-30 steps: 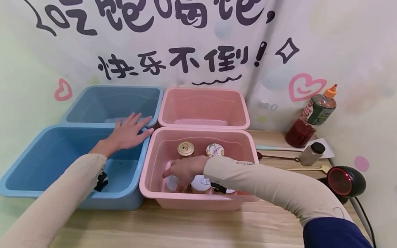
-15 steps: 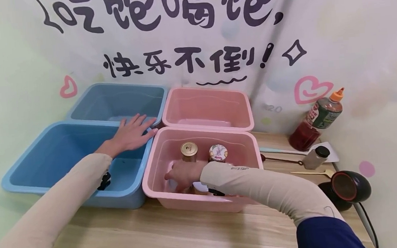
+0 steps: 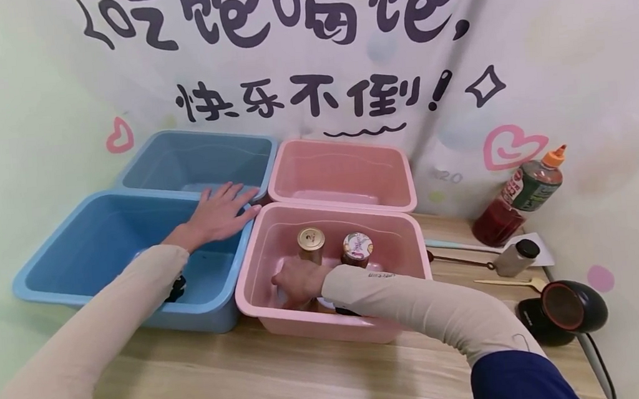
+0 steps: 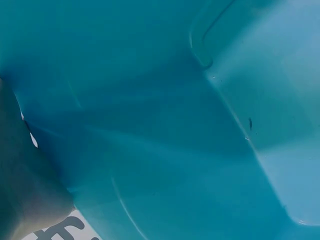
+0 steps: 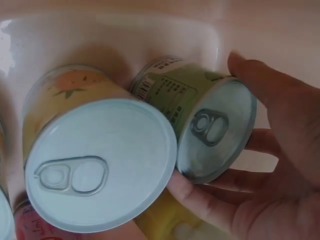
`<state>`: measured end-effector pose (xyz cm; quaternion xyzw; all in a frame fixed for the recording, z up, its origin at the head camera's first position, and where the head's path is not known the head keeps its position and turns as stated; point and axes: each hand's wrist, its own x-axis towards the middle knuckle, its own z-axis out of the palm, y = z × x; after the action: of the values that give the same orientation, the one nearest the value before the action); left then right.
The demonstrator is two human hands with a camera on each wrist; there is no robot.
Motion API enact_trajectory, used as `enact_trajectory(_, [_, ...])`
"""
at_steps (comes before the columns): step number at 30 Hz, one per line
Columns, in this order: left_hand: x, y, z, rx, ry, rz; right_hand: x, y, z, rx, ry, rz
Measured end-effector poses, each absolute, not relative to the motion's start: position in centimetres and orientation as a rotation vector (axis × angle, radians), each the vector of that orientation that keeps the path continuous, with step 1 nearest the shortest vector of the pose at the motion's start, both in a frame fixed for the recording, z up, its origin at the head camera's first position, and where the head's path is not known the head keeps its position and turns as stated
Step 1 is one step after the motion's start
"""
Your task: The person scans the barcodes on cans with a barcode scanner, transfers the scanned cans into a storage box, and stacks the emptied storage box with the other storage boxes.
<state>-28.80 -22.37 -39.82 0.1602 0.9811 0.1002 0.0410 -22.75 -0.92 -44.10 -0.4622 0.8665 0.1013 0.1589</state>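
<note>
In the head view my left hand (image 3: 218, 215) lies flat with spread fingers over the inner corner of the front blue bin (image 3: 224, 316); part of it shows at the left edge of the left wrist view. My right hand (image 3: 299, 281) reaches down into the front pink bin (image 3: 330, 329). In the right wrist view its thumb and fingers grip a green-labelled food can (image 5: 216, 131) around the pull-tab lid. Against this leans a larger can (image 5: 100, 160) with an orange fruit picture. Behind the hand stand a gold-topped can (image 3: 311, 239) and a container with a patterned lid (image 3: 358, 245).
Farther back are a second blue bin (image 3: 201, 133) and a second pink bin (image 3: 348, 206). On the right lie a turquoise-handled spatula (image 3: 458, 244) and a yellow spoon (image 3: 509, 282), near a red sauce bottle (image 3: 498, 223), a black-capped jar (image 3: 515, 258) and a black lamp-like device (image 3: 573, 306).
My right hand has sunk lower into the front pink bin, its fingers closing in on the can. The left hand stays at the blue rim. The head view has shifted slightly left.
</note>
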Motion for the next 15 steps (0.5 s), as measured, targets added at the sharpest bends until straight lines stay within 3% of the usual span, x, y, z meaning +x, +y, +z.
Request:
enact_trajectory(6, [-28.9, -22.0, -39.6, 0.505, 3.004, 0.291, -22.7, -0.1, -44.0, -1.444, 2.5, 0.3])
enact_trajectory(15, [-28.8, -22.3, -39.7, 0.499, 3.012, 0.278, -22.2, 0.8, -40.2, -1.427, 2.407, 0.172])
